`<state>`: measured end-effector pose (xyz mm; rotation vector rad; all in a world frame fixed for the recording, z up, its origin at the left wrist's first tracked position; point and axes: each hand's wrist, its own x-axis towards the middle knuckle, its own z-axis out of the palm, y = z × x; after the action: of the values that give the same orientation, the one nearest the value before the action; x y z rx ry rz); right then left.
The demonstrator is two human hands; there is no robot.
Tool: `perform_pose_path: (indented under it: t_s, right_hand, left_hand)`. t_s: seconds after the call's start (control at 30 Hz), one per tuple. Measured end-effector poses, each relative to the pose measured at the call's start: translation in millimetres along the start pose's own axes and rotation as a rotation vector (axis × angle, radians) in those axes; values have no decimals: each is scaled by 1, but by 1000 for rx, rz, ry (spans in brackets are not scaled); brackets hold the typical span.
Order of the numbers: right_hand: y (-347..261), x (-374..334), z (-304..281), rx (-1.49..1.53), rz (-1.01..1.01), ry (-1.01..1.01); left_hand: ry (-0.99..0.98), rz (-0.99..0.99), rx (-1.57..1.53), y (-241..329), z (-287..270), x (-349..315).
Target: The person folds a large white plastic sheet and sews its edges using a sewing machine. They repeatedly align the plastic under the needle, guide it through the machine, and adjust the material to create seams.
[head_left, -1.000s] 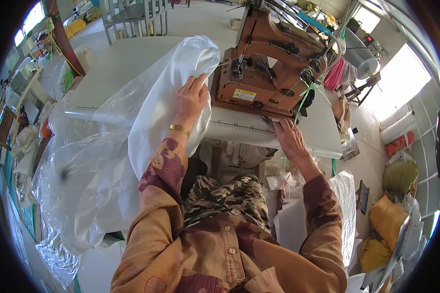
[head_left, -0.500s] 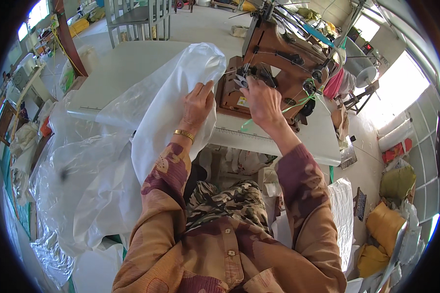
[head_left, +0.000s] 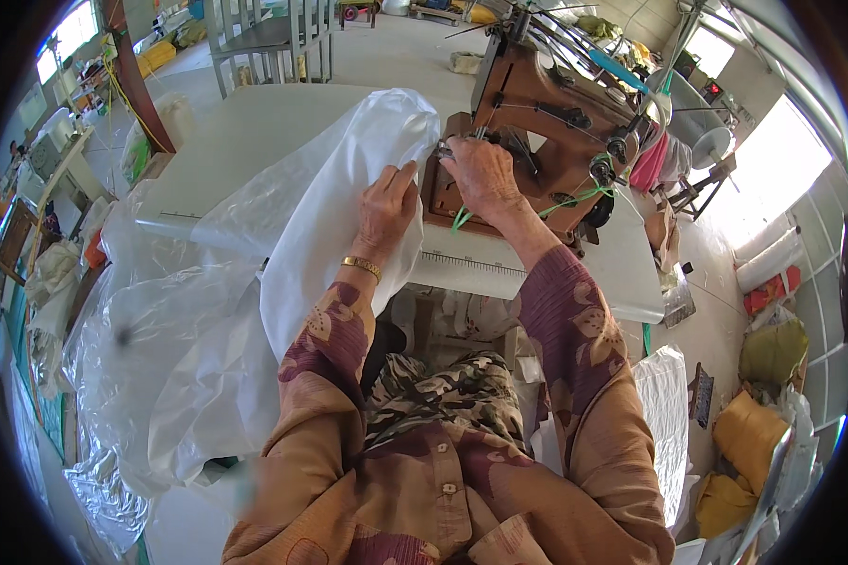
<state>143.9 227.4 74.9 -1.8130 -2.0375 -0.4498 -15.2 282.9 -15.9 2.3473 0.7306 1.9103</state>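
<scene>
A white plastic bag (head_left: pixel 330 202) with a smooth sheen drapes over the table's front edge, its far end bunched up next to the brown sewing machine (head_left: pixel 513 89). My left hand (head_left: pixel 386 212) lies on the bag's right side, fingers closed on the material. My right hand (head_left: pixel 485 179) is closed round small metal thread snips (head_left: pixel 445 150), mostly hidden by the fingers, at the left end of the machine by the bag's edge. Clear plastic film (head_left: pixel 245 217) spreads leftward from under the white bag.
The pale tabletop (head_left: pixel 254 118) carries a ruler strip (head_left: pixel 471 264) along its front edge. Green strands (head_left: pixel 561 202) hang by the machine. Behind the table stands a grey chair (head_left: pixel 273 42). Heaped clear plastic (head_left: pixel 160 358) hangs at left; yellow sacks (head_left: pixel 749 428) lie at right.
My right hand has moved left with the snips, from in front of the machine's needle area to the bag's edge. My left hand stays on the bag.
</scene>
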Motion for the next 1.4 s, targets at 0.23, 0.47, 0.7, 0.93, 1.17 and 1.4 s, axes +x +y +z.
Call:
perform_pose_path:
  t_s: [0.23,0.47,0.7,0.93,1.17,1.4]
  right_hand:
    - [1,-63,-19,110,-93,56]
    - [74,-178,-6,60,79,24]
    - [46,-167,-28,143,-8,182]
    - [6,-125,-34,155,-195,367]
    - [26,-119,-16,-16,-380,383]
    - [13,-135,-7,-6,-342,416]
  left_hand:
    - [-2,2,7,-4,0,-2]
    - [-60,-42,-31,1,-4,-11]
    - [-274,-108,-202,83,-80,-45]
    - [-646,-375,-427,151,-144,-79]
    - [-1139,-338,-644,149,-167,-62]
    - [-632,-13,24,71,-95,43]
